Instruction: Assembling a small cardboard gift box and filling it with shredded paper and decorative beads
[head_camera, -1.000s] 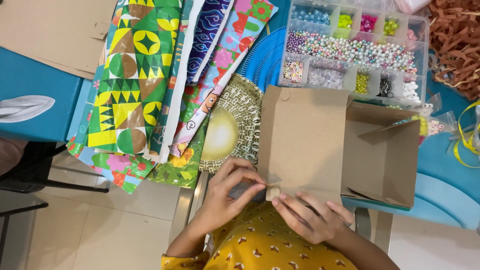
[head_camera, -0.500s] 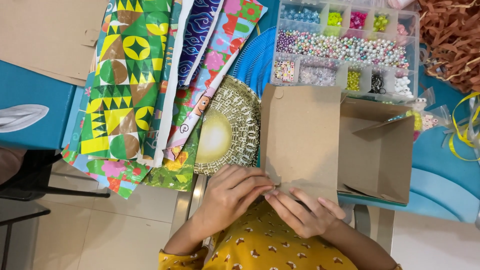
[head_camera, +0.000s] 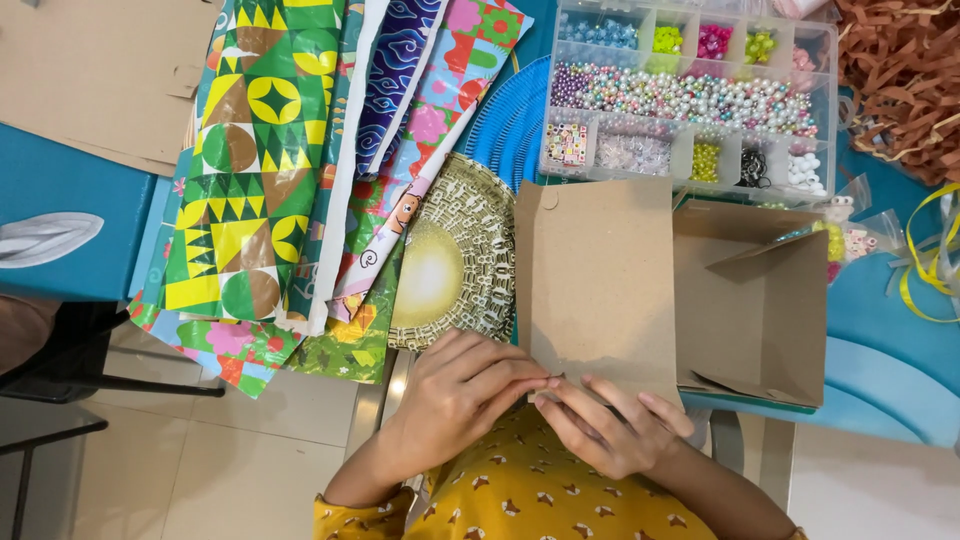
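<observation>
Since a second ago the left hand (head_camera: 455, 395) has slid inward, so both hands now pinch the near edge of the flat brown cardboard box flap (head_camera: 597, 285), the right hand (head_camera: 605, 425) fingertip to fingertip with it. Beyond the fingers lie a clear plastic bead organiser (head_camera: 690, 95) and, left of the left hand, a gold round doily (head_camera: 450, 270) and patterned wrapping papers (head_camera: 260, 170); nothing blocks the flap.

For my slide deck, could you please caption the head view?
Both hands, left hand and right hand, pinch the near edge of a brown cardboard box beside patterned papers and a bead organiser.
</observation>
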